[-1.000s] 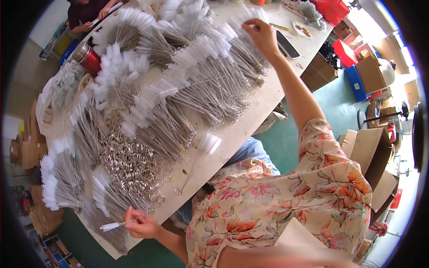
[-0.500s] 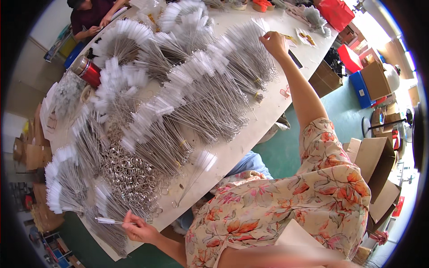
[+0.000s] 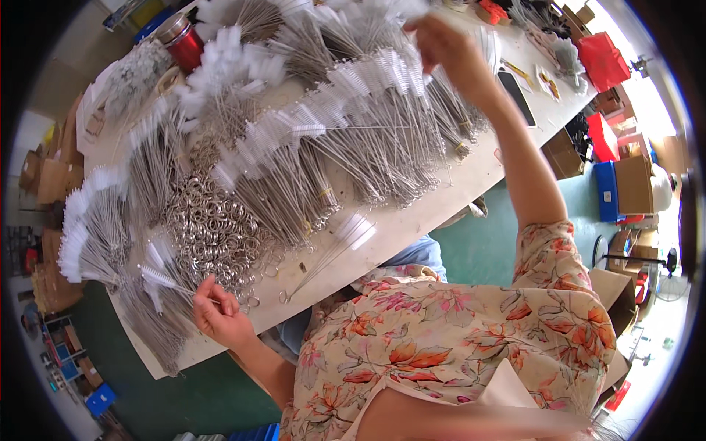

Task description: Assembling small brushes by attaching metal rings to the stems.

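The left hand (image 3: pixel 219 317) sat low at the near edge of the counter (image 3: pixel 412 224), fingers (image 3: pixel 209 292) pinched around the wire stem of a single small brush (image 3: pixel 163 280). That brush pointed away to the person's left, its white bristle tip hanging over the bundles at that end. Just beyond the hand lay a heap of metal rings (image 3: pixel 213 228), piled loose on the counter and touching the bundles around it.

Up top, the right hand (image 3: pixel 447 50) was stretched far across the counter, arm fully out, fingers closed over the bristle ends of the wire brushes (image 3: pixel 368 125) stacked there. Whether it actually gripped one brush or only pressed on the pile, I could not tell.

Those long brushes covered most of the counter in fanned bundles, white tips pointing away, twisted wire handles toward the person. One loose brush (image 3: pixel 334 246) lay alone near the front edge, between the two arms. A red canister (image 3: pixel 184 42) stood at the far left corner. A dark flat phone (image 3: pixel 518 95) lay beside the right forearm, and red boxes (image 3: pixel 603 62) sat beyond the counter's far right end.
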Action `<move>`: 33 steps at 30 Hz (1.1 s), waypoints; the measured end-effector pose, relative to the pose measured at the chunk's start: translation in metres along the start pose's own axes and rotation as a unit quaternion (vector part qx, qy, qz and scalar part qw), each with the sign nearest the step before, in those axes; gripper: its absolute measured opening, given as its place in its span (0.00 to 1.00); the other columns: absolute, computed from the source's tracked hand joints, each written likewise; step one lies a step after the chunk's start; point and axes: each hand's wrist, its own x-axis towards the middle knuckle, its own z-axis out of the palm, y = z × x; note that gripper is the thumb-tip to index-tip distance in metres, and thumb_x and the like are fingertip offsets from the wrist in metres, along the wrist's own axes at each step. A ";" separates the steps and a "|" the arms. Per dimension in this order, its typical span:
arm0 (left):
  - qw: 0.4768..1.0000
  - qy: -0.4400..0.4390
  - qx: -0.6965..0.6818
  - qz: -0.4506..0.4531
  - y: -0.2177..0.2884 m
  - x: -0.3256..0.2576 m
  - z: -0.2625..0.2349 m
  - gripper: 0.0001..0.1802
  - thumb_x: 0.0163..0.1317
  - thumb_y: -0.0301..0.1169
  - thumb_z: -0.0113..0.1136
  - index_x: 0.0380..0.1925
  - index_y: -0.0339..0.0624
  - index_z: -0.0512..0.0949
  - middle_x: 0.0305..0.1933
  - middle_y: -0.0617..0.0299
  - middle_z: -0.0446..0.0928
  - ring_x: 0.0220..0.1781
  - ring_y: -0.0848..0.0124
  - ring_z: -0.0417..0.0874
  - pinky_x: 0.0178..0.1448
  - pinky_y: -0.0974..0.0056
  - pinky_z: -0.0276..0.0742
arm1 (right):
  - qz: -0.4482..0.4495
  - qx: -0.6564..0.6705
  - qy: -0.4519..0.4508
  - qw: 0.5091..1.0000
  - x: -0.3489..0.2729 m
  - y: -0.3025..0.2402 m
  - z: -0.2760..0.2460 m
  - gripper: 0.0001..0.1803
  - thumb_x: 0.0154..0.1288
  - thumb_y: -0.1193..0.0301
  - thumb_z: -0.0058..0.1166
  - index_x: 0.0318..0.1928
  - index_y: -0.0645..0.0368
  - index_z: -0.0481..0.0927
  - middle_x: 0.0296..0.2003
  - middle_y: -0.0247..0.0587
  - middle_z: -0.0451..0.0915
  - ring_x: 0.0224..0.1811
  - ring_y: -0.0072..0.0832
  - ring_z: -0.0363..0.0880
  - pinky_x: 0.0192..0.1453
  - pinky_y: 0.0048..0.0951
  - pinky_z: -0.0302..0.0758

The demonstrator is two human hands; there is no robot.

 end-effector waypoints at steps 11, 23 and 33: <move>0.985 0.065 -0.108 -0.120 0.006 -0.005 -0.007 0.18 0.69 0.38 0.43 0.37 0.33 0.76 0.23 0.68 0.62 0.17 0.82 0.55 0.18 0.76 0.50 | -0.071 -0.418 -0.195 0.884 -0.008 -0.005 0.111 0.08 0.58 0.64 0.53 0.31 0.52 0.81 0.30 0.30 0.80 0.26 0.29 0.78 0.28 0.31 0.74; 0.990 -0.136 -0.002 0.039 0.046 0.024 0.086 0.11 0.65 0.25 0.47 0.43 0.33 0.75 0.22 0.67 0.68 0.17 0.84 0.67 0.18 0.77 0.60 | 0.105 0.440 -0.330 0.828 -0.048 -0.129 0.183 0.12 0.71 0.65 0.40 0.42 0.62 0.71 0.40 0.35 0.73 0.45 0.21 0.73 0.41 0.23 0.75; 0.871 -0.194 0.299 0.340 0.019 0.025 0.081 0.16 0.49 0.15 0.56 0.40 0.37 0.72 0.44 0.56 0.71 0.36 0.60 0.79 0.33 0.62 0.76 | -0.149 0.320 -0.257 0.900 -0.081 -0.115 0.188 0.25 0.61 0.63 0.53 0.57 0.59 0.69 0.61 0.45 0.61 0.60 0.33 0.64 0.60 0.33 0.64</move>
